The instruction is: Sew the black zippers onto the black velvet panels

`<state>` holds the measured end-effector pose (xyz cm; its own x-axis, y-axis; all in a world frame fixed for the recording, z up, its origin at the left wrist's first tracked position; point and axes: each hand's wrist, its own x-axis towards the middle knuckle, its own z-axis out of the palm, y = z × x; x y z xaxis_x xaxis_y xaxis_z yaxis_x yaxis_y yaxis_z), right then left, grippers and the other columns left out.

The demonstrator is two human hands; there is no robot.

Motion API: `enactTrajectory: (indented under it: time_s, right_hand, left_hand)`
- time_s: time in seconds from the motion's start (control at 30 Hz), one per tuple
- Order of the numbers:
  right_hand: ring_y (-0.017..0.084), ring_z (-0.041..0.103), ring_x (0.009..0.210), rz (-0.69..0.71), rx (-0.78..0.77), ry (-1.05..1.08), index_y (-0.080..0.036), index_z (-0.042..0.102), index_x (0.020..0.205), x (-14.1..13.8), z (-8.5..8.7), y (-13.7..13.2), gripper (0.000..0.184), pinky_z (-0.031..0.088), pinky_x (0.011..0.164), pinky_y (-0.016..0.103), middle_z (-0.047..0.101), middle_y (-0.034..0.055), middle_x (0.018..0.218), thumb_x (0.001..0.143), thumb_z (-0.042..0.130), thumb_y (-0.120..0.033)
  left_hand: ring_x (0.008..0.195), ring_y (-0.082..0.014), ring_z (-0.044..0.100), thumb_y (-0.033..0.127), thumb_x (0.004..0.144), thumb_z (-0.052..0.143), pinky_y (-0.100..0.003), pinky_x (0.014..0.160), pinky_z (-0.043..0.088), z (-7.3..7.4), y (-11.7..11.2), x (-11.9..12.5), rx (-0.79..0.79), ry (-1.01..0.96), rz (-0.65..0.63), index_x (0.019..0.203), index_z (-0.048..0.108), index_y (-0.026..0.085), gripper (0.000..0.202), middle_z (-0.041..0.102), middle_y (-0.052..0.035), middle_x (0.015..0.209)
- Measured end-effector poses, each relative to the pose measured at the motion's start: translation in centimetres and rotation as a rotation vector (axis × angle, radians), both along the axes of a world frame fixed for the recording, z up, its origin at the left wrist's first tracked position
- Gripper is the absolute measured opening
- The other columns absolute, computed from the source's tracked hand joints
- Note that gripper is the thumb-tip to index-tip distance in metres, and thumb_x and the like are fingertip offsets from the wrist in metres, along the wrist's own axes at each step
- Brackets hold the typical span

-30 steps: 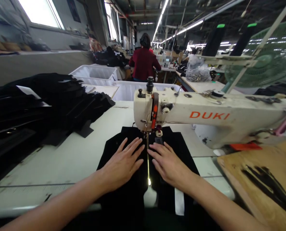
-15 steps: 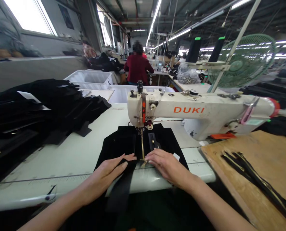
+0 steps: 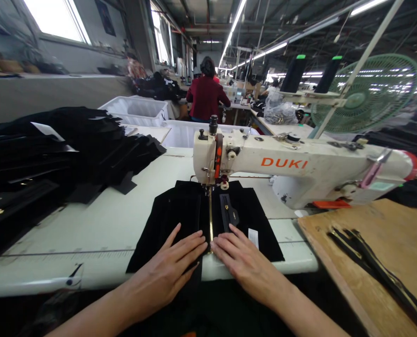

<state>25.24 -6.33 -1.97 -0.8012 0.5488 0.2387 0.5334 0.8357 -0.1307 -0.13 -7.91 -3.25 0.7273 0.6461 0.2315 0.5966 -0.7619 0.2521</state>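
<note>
L hand (image 3: 169, 269) & R hand (image 3: 245, 264) flat, open, gripping nothing; pressing black fabric (image 3: 173, 210) at 9 & 3 o'clock of zipper (image 3: 210, 224), 6 o'clock from presser foot (image 3: 208, 188); risk, prob.: uneven push skews zipper; fingertips close to foot.

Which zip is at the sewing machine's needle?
The gold zip running between the left hand and right hand on the black cloth; the other zips lie loose on the wooden board.

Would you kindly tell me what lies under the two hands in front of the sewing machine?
Under the left hand and right hand lies flat black fabric, a gold zipper running between them. What the palms cover cannot be seen.
</note>
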Motion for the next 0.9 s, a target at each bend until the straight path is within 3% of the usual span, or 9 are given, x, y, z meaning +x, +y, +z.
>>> enactTrajectory:
  time_s: [0.17,0.37,0.6,0.77,0.9]
  right_hand:
    - [0.02,0.058,0.107,-0.107,-0.095,0.143,-0.018,0.059,0.12,-1.0,-0.2,-0.3,0.023,0.031,0.117,0.051,0.066,0.0056,0.11,0.098,0.051,-0.017]
    - [0.023,0.054,0.115,-0.06,-0.018,0.154,-0.012,0.055,0.128,-1.1,-0.7,-1.0,0.036,0.028,0.118,0.051,0.064,0.0094,0.115,0.095,0.045,-0.003]
    - [0.015,0.063,0.094,-0.202,-0.228,0.456,-0.024,0.068,0.103,-1.6,-1.3,-0.2,0.014,0.036,0.113,0.047,0.066,-0.0001,0.098,0.093,0.062,-0.016]
    - [0.016,0.063,0.089,-0.28,-0.197,0.524,-0.025,0.07,0.092,-2.6,-1.4,-0.3,0.009,0.039,0.11,0.047,0.065,-0.0006,0.089,0.091,0.066,-0.017]
    - [0.016,0.064,0.085,-0.25,-0.169,0.463,-0.023,0.066,0.087,-2.8,-1.0,-0.2,0.011,0.039,0.111,0.048,0.064,-0.0002,0.087,0.092,0.06,-0.015]
  left_hand:
    - [0.143,-0.0237,0.033,0.005,0.096,0.044,-0.059,0.118,0.009,-0.6,-0.1,0.2,0.068,0.055,-0.006,0.153,0.03,0.018,0.06,0.043,-0.01,0.152]
    - [0.144,-0.0241,0.031,-0.001,0.088,0.041,-0.06,0.117,0.007,-1.0,-0.2,0.3,0.092,0.046,-0.005,0.152,0.03,0.014,0.067,0.043,-0.0118,0.152]
    - [0.142,-0.0239,0.036,-0.006,0.084,0.039,-0.062,0.117,0.004,-1.4,-0.4,0.2,0.077,-0.027,-0.024,0.152,0.03,0.014,0.072,0.049,-0.0122,0.147]
    - [0.138,-0.0236,0.042,-0.004,0.079,0.046,-0.06,0.118,0.007,-0.4,-0.2,0.1,-0.017,-0.067,-0.027,0.149,0.038,0.022,0.075,0.052,-0.0073,0.145]
    - [0.133,-0.024,0.049,0.002,0.077,0.053,-0.053,0.119,0.021,1.2,-0.2,0.2,-0.035,-0.093,-0.02,0.143,0.047,0.026,0.071,0.056,-0.0046,0.141]
